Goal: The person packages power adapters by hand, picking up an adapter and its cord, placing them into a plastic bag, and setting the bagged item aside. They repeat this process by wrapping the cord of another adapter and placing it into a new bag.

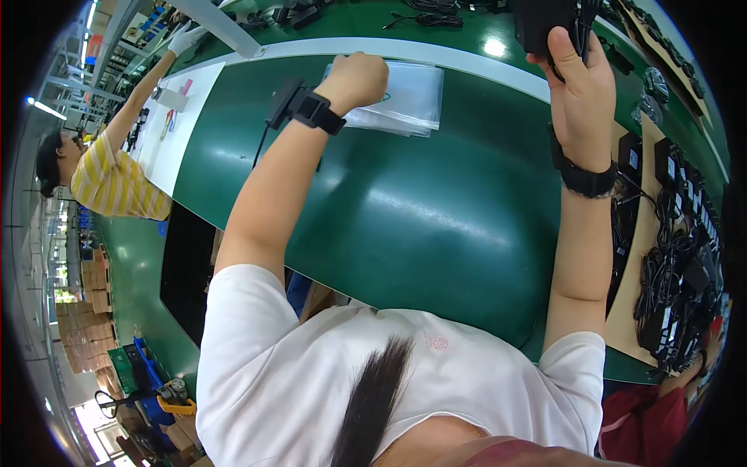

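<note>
My right hand is raised at the far right of the bench, closed round a black power adapter and its bundled black cable. The thumb lies across the front of it, and the top runs out of the picture. My left hand is curled over the left part of a stack of clear plastic bags at the back of the green bench. Its fingertips are hidden, so I cannot tell whether they grip a bag. Each wrist wears a black strap.
Black adapters with coiled cables lie in rows on cardboard at the right. More cables lie beyond the pale rail. Left, a person in a striped shirt reaches forward by a white table. Another person's red clothing shows lower right.
</note>
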The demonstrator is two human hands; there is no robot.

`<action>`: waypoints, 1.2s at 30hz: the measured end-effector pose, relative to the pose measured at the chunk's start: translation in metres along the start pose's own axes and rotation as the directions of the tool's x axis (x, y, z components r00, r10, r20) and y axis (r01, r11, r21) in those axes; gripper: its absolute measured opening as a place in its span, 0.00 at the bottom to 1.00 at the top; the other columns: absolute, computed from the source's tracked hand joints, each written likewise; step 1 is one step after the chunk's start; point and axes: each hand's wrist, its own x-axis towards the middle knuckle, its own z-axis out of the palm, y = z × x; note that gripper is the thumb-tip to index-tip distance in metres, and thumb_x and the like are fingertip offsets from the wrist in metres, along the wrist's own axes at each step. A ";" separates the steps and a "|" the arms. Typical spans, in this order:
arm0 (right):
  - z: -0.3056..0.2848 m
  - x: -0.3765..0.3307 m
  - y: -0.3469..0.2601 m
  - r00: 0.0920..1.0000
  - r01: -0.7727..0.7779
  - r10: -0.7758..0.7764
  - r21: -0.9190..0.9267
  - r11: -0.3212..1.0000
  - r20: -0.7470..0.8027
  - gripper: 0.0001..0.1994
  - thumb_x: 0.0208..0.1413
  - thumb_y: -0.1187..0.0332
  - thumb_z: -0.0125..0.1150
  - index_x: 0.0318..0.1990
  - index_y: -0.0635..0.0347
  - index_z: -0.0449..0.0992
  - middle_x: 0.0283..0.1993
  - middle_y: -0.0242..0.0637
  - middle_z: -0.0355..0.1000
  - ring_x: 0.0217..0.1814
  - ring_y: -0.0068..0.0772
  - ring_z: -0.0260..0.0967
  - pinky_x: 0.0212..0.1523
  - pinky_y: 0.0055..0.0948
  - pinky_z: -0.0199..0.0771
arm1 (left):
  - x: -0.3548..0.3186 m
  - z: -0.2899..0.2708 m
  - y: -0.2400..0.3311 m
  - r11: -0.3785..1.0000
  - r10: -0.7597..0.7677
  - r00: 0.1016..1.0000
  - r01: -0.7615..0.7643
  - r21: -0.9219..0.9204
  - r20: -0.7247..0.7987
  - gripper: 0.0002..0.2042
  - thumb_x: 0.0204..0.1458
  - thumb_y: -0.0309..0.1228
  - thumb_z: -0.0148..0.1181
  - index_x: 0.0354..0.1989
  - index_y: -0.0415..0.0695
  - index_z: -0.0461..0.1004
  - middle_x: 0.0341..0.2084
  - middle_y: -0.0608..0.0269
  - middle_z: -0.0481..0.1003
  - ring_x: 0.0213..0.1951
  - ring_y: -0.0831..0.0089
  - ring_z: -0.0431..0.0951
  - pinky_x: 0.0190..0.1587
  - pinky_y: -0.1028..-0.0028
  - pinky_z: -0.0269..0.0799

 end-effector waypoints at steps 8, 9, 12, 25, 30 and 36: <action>0.009 0.021 0.029 0.842 -0.167 -0.459 0.947 0.274 0.282 0.12 0.56 0.66 0.53 0.43 0.63 0.66 0.32 0.28 0.66 0.29 0.16 0.62 0.31 0.16 0.64 | -0.031 0.022 0.017 0.908 0.353 0.904 -0.393 -0.144 -0.241 0.24 0.42 0.44 0.62 0.44 0.41 0.68 0.40 0.51 0.70 0.45 0.56 0.68 0.47 0.64 0.64; 0.010 0.016 0.023 0.840 -0.181 -0.458 0.946 0.269 0.291 0.12 0.56 0.66 0.53 0.43 0.63 0.66 0.32 0.28 0.66 0.29 0.16 0.62 0.31 0.16 0.64 | -0.037 0.026 0.026 0.915 0.386 0.877 -0.404 -0.005 -0.287 0.26 0.40 0.45 0.64 0.44 0.40 0.68 0.39 0.51 0.70 0.45 0.55 0.68 0.47 0.63 0.64; -0.003 0.000 0.000 0.999 -0.033 0.032 0.017 0.999 0.028 0.17 0.55 0.60 0.55 0.44 0.65 0.67 0.38 0.35 0.69 0.37 0.27 0.65 0.44 0.26 0.66 | -0.035 0.035 0.060 0.931 0.176 0.906 -0.280 -0.234 -0.386 0.30 0.36 0.47 0.66 0.43 0.36 0.68 0.39 0.49 0.68 0.42 0.54 0.69 0.44 0.61 0.67; -0.007 0.001 -0.009 0.999 -0.017 0.012 0.112 0.994 0.051 0.14 0.55 0.64 0.55 0.44 0.64 0.69 0.38 0.33 0.70 0.38 0.26 0.66 0.44 0.27 0.66 | -0.003 0.018 0.041 0.958 -0.096 0.986 0.054 -0.283 -0.138 0.13 0.35 0.35 0.56 0.20 0.33 0.75 0.19 0.46 0.73 0.26 0.54 0.75 0.34 0.65 0.71; -0.016 0.005 -0.009 0.999 0.002 -0.008 0.142 0.990 0.043 0.14 0.55 0.65 0.55 0.44 0.64 0.69 0.38 0.33 0.70 0.38 0.25 0.66 0.44 0.27 0.66 | -0.011 0.008 0.014 0.766 -0.156 0.987 0.139 -0.627 0.028 0.12 0.37 0.33 0.55 0.20 0.34 0.75 0.17 0.56 0.74 0.22 0.67 0.73 0.27 0.72 0.71; -0.013 0.004 -0.011 0.999 0.022 -0.026 0.108 0.994 0.038 0.14 0.55 0.65 0.55 0.45 0.64 0.68 0.39 0.33 0.70 0.39 0.26 0.66 0.44 0.27 0.67 | -0.029 0.001 0.003 0.624 -0.079 0.979 0.194 -0.757 0.186 0.08 0.39 0.31 0.58 0.18 0.37 0.74 0.18 0.61 0.72 0.21 0.76 0.72 0.25 0.77 0.72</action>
